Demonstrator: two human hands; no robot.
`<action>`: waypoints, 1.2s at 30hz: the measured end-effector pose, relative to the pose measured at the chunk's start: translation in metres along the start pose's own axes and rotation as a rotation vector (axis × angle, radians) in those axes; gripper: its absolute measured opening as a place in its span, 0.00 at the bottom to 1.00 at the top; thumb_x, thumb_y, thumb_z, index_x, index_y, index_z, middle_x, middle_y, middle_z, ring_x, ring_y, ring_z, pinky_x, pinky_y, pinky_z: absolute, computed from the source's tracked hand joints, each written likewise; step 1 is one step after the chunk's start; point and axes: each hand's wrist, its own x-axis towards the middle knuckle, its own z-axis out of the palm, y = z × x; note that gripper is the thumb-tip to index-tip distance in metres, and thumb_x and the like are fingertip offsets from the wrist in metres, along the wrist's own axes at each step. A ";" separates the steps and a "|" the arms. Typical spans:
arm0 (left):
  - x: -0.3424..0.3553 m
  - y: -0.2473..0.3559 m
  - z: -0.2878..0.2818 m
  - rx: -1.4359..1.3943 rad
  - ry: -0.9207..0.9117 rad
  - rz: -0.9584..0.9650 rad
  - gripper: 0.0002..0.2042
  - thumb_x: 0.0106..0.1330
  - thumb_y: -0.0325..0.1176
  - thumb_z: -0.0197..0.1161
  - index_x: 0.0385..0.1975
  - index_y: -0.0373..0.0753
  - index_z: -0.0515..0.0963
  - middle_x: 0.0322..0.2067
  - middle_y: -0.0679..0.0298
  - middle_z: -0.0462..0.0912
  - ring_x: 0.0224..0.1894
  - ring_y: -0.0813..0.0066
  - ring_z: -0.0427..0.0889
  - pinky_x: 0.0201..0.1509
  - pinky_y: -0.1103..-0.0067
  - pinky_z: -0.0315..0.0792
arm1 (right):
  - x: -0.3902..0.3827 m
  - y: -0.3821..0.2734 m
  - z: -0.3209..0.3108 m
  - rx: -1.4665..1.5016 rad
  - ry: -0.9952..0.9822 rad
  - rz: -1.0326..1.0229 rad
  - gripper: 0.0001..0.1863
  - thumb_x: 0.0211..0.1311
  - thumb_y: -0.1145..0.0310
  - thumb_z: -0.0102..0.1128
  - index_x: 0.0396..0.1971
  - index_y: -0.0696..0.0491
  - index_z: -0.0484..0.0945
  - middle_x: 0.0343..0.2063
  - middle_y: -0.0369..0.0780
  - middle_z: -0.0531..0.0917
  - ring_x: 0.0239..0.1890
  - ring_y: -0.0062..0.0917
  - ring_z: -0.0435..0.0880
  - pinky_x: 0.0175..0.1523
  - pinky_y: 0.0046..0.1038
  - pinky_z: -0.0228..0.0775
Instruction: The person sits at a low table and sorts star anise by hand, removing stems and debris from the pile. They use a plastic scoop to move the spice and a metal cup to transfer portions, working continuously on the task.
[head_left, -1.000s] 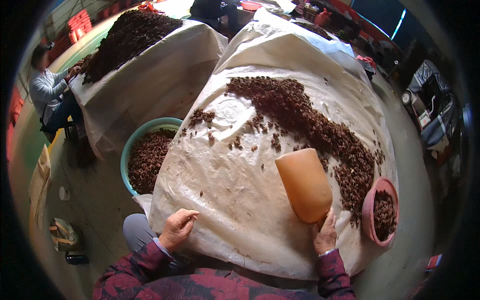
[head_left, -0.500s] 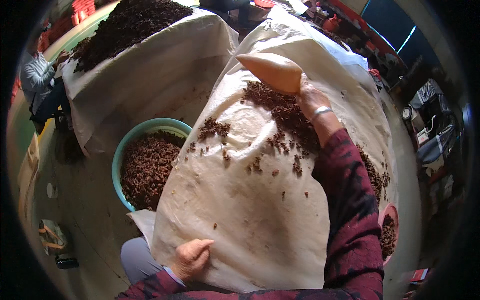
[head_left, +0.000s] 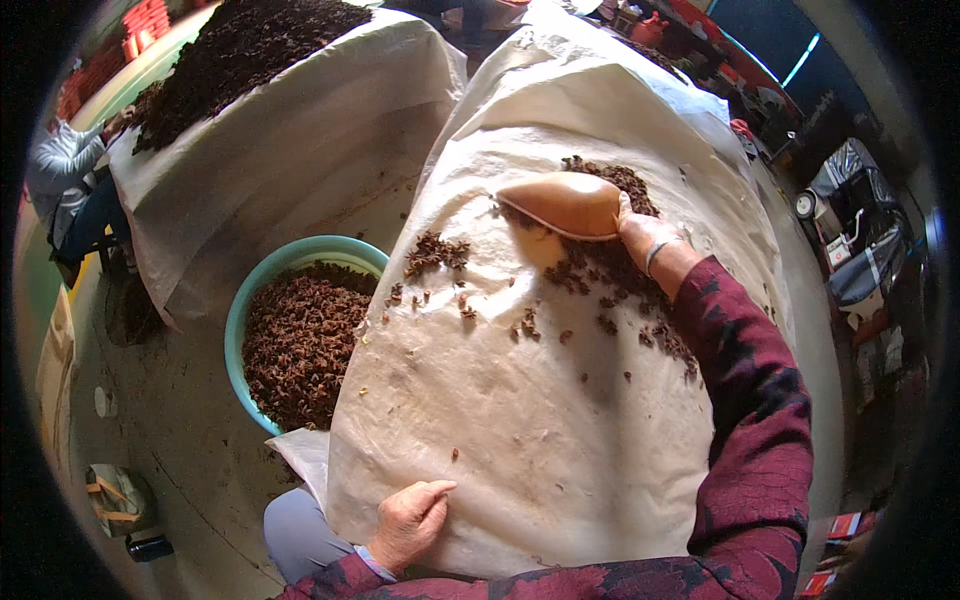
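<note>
My right hand (head_left: 645, 238) is closed round the end of an orange-brown scoop (head_left: 565, 203), whose pointed tip faces left. The scoop sits low over the white cloth (head_left: 520, 450), among a spread of dark brown star anise (head_left: 590, 270). Whether the scoop has anything in it is hidden. Close to my lap, my left hand (head_left: 408, 525) rests on the near part of the cloth. Its fingers are curled in, with the index finger reaching a little forward, and their undersides do not show. A smaller patch of star anise (head_left: 437, 255) lies left of the scoop.
A turquoise tub (head_left: 236, 330) full of star anise stands left of the cloth. Behind it, a large dark heap (head_left: 240, 60) lies on another white-covered surface, with a seated person (head_left: 70, 185) at its left. At the right stands a dark wheeled item (head_left: 850, 220).
My right hand has brought the scoop down and nearer to me, so it lies lower over the star anise. My left hand stays on the cloth. The view has shifted slightly.
</note>
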 end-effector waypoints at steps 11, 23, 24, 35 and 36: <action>0.000 0.003 0.006 0.048 0.054 0.036 0.09 0.63 0.22 0.61 0.42 0.36 0.83 0.26 0.53 0.80 0.28 0.56 0.81 0.34 0.69 0.74 | -0.210 0.082 -0.073 -0.437 -0.127 -0.251 0.29 0.70 0.75 0.44 0.70 0.64 0.54 0.31 0.52 0.84 0.36 0.47 0.86 0.39 0.43 0.79; -0.002 0.001 0.000 0.238 -0.017 0.222 0.12 0.60 0.20 0.59 0.43 0.25 0.79 0.41 0.45 0.82 0.37 0.49 0.83 0.40 0.62 0.78 | 0.064 0.091 -0.030 -0.123 0.103 0.295 0.31 0.79 0.63 0.35 0.76 0.57 0.46 0.59 0.54 0.79 0.60 0.45 0.81 0.63 0.43 0.73; -0.001 0.002 -0.001 0.253 -0.030 0.265 0.12 0.61 0.19 0.58 0.44 0.25 0.79 0.40 0.46 0.82 0.38 0.50 0.83 0.40 0.62 0.78 | 0.080 0.087 -0.018 -0.171 0.076 0.315 0.36 0.75 0.66 0.44 0.77 0.55 0.44 0.61 0.52 0.78 0.61 0.42 0.81 0.63 0.42 0.74; 0.003 0.015 -0.009 0.005 -0.060 -0.121 0.12 0.68 0.23 0.57 0.49 0.31 0.81 0.40 0.49 0.84 0.42 0.53 0.84 0.49 0.68 0.78 | 0.054 0.123 0.014 -0.277 -0.039 0.092 0.24 0.75 0.70 0.39 0.66 0.63 0.64 0.56 0.56 0.80 0.58 0.47 0.81 0.62 0.43 0.73; 0.003 0.016 -0.009 -0.012 -0.061 -0.134 0.12 0.68 0.23 0.57 0.49 0.31 0.81 0.40 0.49 0.84 0.42 0.52 0.84 0.49 0.68 0.78 | 0.034 0.130 0.010 -0.250 -0.077 0.060 0.23 0.75 0.70 0.37 0.65 0.64 0.65 0.55 0.57 0.80 0.57 0.48 0.81 0.61 0.43 0.73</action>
